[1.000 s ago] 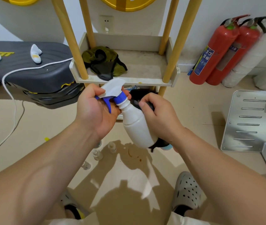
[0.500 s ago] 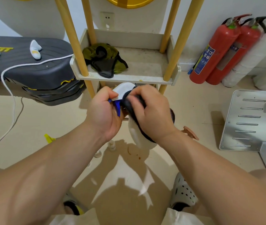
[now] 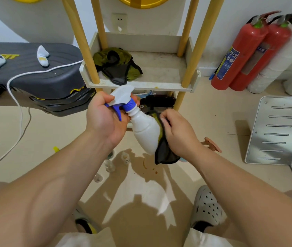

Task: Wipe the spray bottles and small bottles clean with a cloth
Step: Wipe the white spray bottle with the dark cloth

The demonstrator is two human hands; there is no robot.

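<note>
The left hand keeps its grip clenched round the blue-collared neck and trigger of the white spray bottle, which hangs tilted in the air before the shelf, base toward the person. Half a second ago the right hand covered the neck with the cloth; now it has slid down the body's right side, its grip pinching the dark cloth against the plastic, collar and shoulder bare. Small bottles stand on the floor below.
</note>
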